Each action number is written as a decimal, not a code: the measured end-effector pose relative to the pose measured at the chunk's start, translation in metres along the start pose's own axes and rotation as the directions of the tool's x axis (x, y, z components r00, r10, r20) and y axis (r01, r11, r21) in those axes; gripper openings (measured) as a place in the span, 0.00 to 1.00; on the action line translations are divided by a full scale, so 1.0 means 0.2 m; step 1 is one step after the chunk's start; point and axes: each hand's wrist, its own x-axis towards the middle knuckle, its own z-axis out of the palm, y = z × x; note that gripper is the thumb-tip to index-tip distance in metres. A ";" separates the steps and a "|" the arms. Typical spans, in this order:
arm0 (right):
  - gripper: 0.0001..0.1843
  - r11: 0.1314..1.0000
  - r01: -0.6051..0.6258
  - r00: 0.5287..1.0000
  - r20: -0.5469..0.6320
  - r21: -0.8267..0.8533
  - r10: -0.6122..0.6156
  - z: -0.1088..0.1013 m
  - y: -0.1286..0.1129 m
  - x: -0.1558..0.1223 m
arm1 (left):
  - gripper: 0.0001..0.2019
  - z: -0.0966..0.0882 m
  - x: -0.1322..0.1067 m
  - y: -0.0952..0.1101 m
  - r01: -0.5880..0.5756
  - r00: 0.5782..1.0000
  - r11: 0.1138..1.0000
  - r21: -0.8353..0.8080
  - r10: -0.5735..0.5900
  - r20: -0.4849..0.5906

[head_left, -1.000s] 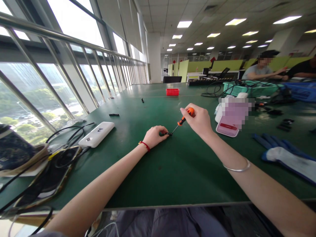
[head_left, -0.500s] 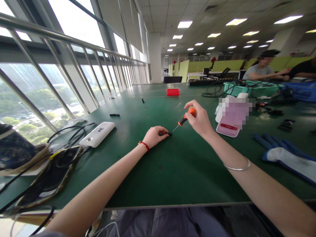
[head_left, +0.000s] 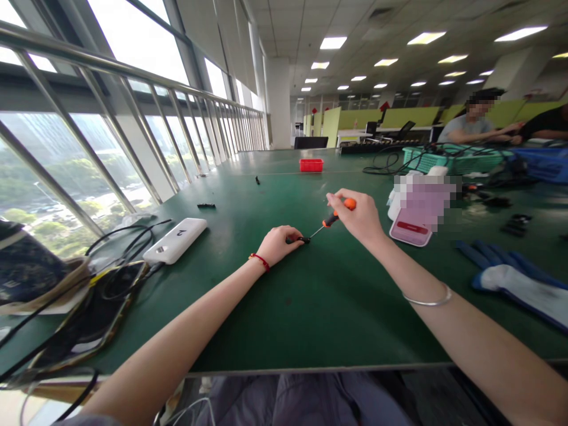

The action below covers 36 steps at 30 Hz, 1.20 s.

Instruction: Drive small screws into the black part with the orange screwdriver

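Observation:
On the green table, my left hand is closed around a small black part and presses it against the surface. Only the right end of that part shows past my fingers. An orange-and-black screwdriver leans down from the right, its metal tip at the part's exposed end. My right hand is curled about the screwdriver's handle, with thumb and forefinger brought together beyond it. Whether those two fingertips pinch something tiny, I cannot make out.
A white power bank and a dark phone with cables lie left. Farther back are black pieces and a red bin. On the right are a pink phone, a glove, a green basket and two people.
My right hand has shifted slightly down and right, and its thumb and forefinger have moved off the handle's top and come together. The left hand and the black part have stayed in place.

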 end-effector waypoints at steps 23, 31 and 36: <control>0.16 0.991 -0.025 0.997 0.080 0.132 0.015 0.02 0.01 0.01 | 0.09 0.00 0.00 0.01 0.002 1.000 1.000 -0.002 -0.002 0.006; 0.11 0.992 -0.069 0.997 0.024 0.106 0.067 0.02 0.00 -0.01 | 0.09 0.00 0.00 0.00 -0.003 1.000 1.000 -0.006 0.003 0.010; 0.11 0.981 -0.011 0.995 0.103 0.195 -0.010 0.02 0.01 0.00 | 0.09 0.00 0.00 0.01 0.005 1.000 1.000 0.000 -0.005 0.006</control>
